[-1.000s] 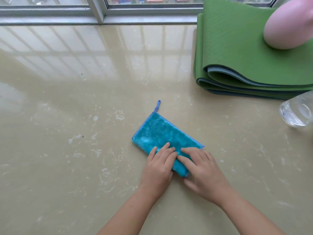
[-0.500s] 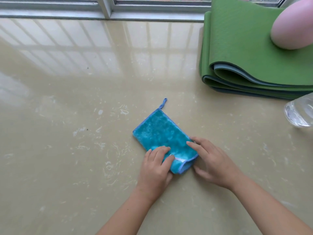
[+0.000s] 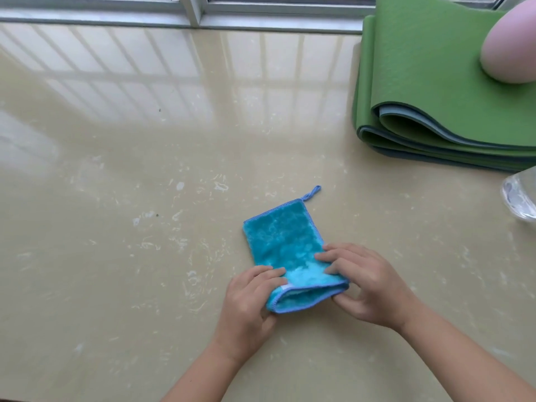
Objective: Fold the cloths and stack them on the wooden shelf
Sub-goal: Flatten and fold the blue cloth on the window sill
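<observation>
A small turquoise cloth with blue stitched edging and a hanging loop at its far corner lies folded into a narrow strip on the glossy beige floor. Its near end is lifted off the floor. My left hand pinches the near left corner, fingers on top and thumb below. My right hand pinches the near right corner the same way. No wooden shelf shows in the head view.
A folded green mat lies at the back right with a pink rounded object on it. A clear glass vessel stands at the right edge. A window frame runs along the back.
Both hands went from pressing flat on the cloth to pinching its near corners and lifting that end. The cloth has turned from slanted to nearly pointing away from me.
</observation>
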{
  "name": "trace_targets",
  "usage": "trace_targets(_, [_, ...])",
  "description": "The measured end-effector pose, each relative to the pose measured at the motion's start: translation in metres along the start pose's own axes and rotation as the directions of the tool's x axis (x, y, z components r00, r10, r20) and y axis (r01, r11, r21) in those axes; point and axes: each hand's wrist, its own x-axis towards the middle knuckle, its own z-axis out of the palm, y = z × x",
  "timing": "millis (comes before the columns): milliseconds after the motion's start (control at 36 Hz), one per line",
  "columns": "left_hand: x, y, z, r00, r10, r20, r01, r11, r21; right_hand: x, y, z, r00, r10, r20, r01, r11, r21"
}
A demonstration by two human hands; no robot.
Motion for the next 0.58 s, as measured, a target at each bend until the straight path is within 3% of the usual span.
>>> trace_targets(333, [0.010, -0.009, -0.011, 0.983, -0.180, 0.044, 0.182, 0.981, -0.063, 0.016, -0.008, 0.016, 0.928, 0.369, -0.047, -0.338, 0.890, 0.306])
trace_targets(389, [0.017, -0.009, -0.011, 0.951, -0.308, 0.025, 0.308, 0.946, -0.103, 0.020, -0.010, 0.021, 0.881, 0.473, -0.027, -0.430, 0.823, 0.373])
trace_targets(472, [0.031, -0.006, -0.010, 0.842, -0.538, 0.032, 0.538, 0.835, -0.119, 0.027, -0.011, 0.027, 0.823, 0.569, -0.006, -0.516, 0.751, 0.413])
trace_targets(583, [0.045, -0.003, -0.006, 0.777, -0.628, 0.043, 0.629, 0.771, -0.106, 0.036, -0.011, 0.032, 0.772, 0.635, -0.036, -0.576, 0.722, 0.383])
